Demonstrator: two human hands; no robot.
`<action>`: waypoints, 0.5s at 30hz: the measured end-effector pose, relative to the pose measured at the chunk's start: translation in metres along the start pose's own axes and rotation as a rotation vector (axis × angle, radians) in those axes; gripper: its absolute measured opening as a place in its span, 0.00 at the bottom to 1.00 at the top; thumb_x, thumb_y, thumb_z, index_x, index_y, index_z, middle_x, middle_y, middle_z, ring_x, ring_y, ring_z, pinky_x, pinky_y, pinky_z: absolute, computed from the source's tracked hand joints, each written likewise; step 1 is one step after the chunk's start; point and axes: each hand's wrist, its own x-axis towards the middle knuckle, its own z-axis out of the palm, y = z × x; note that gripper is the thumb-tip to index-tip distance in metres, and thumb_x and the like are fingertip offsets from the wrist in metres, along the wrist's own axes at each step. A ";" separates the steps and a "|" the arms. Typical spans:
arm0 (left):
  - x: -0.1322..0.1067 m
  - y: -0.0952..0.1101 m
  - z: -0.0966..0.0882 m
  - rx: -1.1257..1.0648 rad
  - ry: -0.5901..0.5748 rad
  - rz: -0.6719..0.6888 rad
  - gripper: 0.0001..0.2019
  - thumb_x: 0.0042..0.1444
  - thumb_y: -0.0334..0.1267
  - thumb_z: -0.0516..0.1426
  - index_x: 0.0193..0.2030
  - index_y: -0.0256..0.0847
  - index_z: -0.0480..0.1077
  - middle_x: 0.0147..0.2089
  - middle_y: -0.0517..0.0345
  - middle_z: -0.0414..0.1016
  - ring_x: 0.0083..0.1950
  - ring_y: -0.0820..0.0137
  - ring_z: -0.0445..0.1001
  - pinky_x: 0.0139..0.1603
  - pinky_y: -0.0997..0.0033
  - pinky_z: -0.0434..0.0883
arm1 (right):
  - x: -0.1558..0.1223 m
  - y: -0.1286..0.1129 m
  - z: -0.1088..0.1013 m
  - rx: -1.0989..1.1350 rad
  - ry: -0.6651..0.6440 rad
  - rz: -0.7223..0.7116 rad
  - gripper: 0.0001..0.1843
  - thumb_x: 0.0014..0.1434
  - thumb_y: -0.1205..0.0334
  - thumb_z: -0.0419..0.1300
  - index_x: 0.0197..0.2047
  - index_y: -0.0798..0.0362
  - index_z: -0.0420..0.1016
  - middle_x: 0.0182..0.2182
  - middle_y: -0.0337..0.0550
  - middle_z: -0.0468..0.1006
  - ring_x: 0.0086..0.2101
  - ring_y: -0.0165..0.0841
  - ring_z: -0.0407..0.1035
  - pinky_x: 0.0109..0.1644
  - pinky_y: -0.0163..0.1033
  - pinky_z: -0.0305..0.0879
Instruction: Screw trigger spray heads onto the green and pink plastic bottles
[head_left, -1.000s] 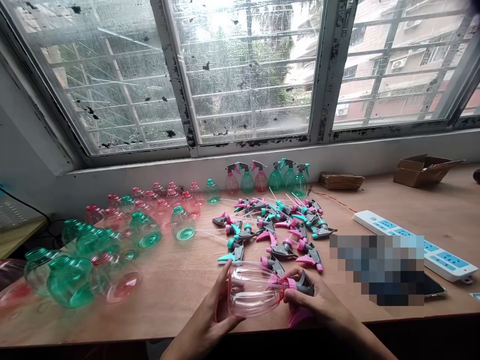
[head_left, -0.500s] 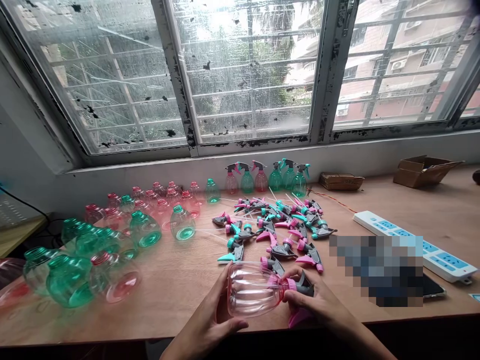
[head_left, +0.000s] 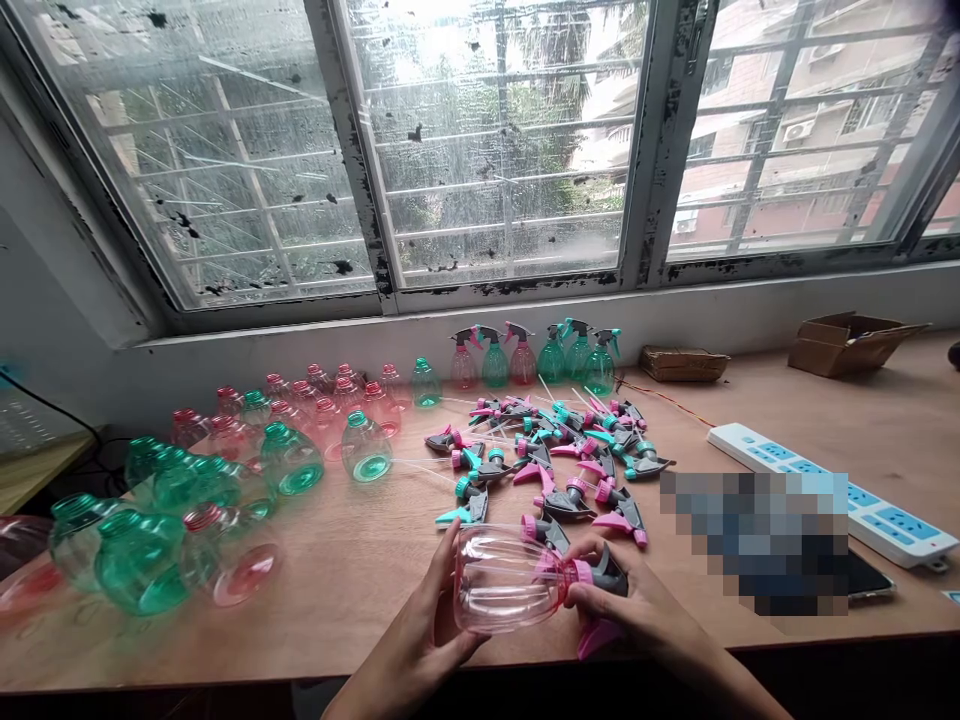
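Observation:
My left hand (head_left: 420, 640) wraps round the base of a clear pink spray bottle (head_left: 504, 580) lying sideways over the near edge of the wooden table (head_left: 360, 570). My right hand (head_left: 637, 610) grips the pink and grey trigger sprayer head (head_left: 596, 585) at the bottle's neck. Just beyond lies a pile of loose trigger heads (head_left: 555, 450) in pink, teal and grey, with thin white tubes.
Several empty green and pink bottles (head_left: 187, 480) lie at the left. Several finished spray bottles (head_left: 536, 355) stand by the window wall. A white power strip (head_left: 840, 490), a phone (head_left: 862, 575), a cardboard box (head_left: 847, 340) and a flat brown packet (head_left: 682, 362) sit at the right.
The pink bottle has shifted only slightly between my hands; my left fingers have moved a little on its base. Nothing else has moved.

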 end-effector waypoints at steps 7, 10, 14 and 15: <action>-0.001 -0.012 -0.005 0.053 0.021 0.029 0.38 0.68 0.46 0.57 0.77 0.57 0.39 0.79 0.55 0.45 0.78 0.52 0.45 0.76 0.52 0.51 | -0.002 -0.004 0.002 0.003 0.007 0.007 0.20 0.53 0.48 0.72 0.42 0.51 0.77 0.31 0.39 0.78 0.33 0.38 0.73 0.37 0.40 0.68; -0.001 -0.012 -0.005 0.077 0.035 0.005 0.39 0.68 0.45 0.57 0.77 0.55 0.37 0.79 0.53 0.48 0.78 0.53 0.45 0.77 0.51 0.48 | -0.002 -0.005 0.001 -0.013 0.012 0.002 0.20 0.53 0.47 0.72 0.42 0.51 0.78 0.31 0.39 0.78 0.33 0.39 0.72 0.36 0.40 0.68; 0.000 -0.007 -0.004 0.068 0.013 -0.009 0.49 0.62 0.44 0.63 0.77 0.53 0.32 0.79 0.52 0.48 0.78 0.52 0.45 0.77 0.51 0.46 | 0.000 -0.005 0.000 -0.053 0.013 -0.009 0.20 0.53 0.47 0.72 0.43 0.51 0.78 0.34 0.42 0.79 0.36 0.42 0.74 0.41 0.44 0.70; 0.000 -0.006 -0.004 0.062 0.010 -0.015 0.51 0.60 0.43 0.66 0.77 0.53 0.32 0.79 0.51 0.48 0.78 0.51 0.46 0.77 0.50 0.46 | 0.000 -0.005 -0.001 -0.060 0.001 -0.007 0.20 0.53 0.47 0.72 0.43 0.51 0.78 0.35 0.43 0.80 0.37 0.43 0.74 0.42 0.45 0.70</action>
